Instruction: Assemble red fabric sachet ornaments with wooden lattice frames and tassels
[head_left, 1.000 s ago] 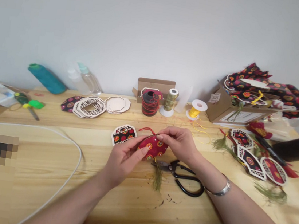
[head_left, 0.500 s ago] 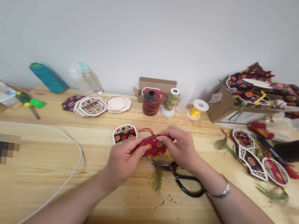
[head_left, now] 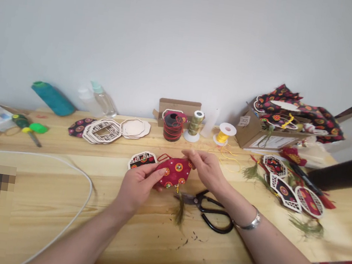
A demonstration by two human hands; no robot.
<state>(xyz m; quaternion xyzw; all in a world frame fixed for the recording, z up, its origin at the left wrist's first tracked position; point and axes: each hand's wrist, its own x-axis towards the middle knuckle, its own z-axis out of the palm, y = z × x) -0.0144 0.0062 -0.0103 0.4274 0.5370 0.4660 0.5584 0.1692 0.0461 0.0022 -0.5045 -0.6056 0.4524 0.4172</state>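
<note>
My left hand (head_left: 138, 184) pinches the lower left of a dark red patterned fabric piece (head_left: 175, 172), thumb on its front. At its upper right edge, the fingers of my right hand (head_left: 202, 166) are closed on it. A green tassel (head_left: 180, 210) hangs below the piece, and a red cord loop (head_left: 163, 157) shows behind its top. Black-handled scissors (head_left: 217, 215) lie on the table under my right wrist. Just behind my left hand is a wooden-framed black fabric ornament (head_left: 142, 159), partly covered.
Thread spools, one red (head_left: 173, 127) and one yellow (head_left: 224, 135), stand near the wall. Lattice frames (head_left: 103, 131) lie at the back left. A cardboard box (head_left: 254, 131) holds fabric, with finished ornaments (head_left: 285, 192) before it. A white cable (head_left: 89, 190) curves at left.
My right hand has moved from the top middle of the fabric piece to its right edge. More of the piece's patterned face now shows. The whole view has shifted slightly.
</note>
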